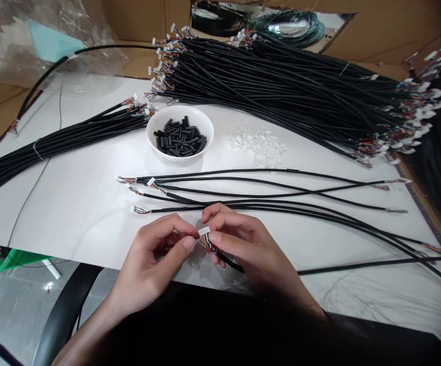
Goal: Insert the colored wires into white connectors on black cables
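Note:
My left hand (155, 259) and my right hand (243, 244) meet at the near edge of the white table sheet (83, 203). Both pinch the end of a black cable (357, 265), where coloured wires run into a small white connector (204, 231). My right fingers grip the coloured wires just behind the connector. My left thumb and fingers close on its tip. The cable trails off to the right along the table.
Several loose black cables (262, 190) lie just beyond my hands. A white bowl (180, 133) of short black tubes and a small pile of white connectors (260, 144) sit behind them. Big cable bundles (300, 86) fill the back; another bundle (52, 145) lies left.

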`<state>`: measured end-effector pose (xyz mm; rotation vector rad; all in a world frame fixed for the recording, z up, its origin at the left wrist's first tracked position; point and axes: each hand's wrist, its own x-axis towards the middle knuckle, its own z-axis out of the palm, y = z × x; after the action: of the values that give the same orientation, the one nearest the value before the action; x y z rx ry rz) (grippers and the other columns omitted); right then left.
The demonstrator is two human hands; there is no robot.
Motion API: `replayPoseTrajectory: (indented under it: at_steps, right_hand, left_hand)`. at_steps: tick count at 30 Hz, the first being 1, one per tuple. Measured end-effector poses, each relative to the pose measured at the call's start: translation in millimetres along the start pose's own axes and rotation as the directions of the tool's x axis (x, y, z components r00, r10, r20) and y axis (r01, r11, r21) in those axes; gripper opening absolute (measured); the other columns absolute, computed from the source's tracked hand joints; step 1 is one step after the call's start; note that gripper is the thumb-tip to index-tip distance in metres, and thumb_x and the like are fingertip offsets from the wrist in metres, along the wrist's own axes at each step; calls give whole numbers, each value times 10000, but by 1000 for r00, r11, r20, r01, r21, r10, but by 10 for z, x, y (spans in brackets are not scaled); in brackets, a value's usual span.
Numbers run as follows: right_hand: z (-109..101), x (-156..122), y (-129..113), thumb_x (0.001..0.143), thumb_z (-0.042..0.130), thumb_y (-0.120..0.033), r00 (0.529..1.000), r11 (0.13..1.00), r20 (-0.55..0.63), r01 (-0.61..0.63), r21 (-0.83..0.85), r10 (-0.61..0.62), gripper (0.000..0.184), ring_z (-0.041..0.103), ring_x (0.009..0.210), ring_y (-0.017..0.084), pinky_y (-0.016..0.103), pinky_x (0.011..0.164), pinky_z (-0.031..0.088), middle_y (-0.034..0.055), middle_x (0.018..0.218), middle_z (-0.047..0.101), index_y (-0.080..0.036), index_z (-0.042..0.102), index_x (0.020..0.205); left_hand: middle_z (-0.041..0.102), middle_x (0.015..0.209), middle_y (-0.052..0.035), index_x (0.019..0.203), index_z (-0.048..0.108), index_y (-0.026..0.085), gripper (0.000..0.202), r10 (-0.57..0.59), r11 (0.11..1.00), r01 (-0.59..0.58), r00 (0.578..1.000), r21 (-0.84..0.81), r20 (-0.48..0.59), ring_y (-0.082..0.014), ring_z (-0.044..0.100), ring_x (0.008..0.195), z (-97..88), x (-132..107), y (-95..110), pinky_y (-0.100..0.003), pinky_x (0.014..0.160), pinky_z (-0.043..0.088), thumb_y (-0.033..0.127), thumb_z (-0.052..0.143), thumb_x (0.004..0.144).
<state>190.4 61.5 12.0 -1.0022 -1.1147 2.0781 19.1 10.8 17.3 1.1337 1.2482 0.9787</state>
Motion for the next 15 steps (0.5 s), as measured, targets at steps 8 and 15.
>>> replayPoseTrajectory:
  at_steps: [8,15]
  right_hand:
    - [30,3,-2,828,658,-305,999,998,-25,-27,61,29,149,559,506,90,195,465,449,-21,660,563,-178,600,879]
    - [67,-15,-9,663,800,-291,998,994,-46,-50,-95,45,238,548,456,18,198,424,468,61,1100,567,-122,633,663]
  left_hand:
    - [566,681,-1,780,618,155,208,-28,1000,28,1000,5,-9,-88,459,562,22,10,-32,-212,494,323,313,588,912]
    - [584,704,-13,784,634,158,216,-40,999,40,999,-8,14,-118,528,607,8,23,-25,-224,529,379,340,605,898]
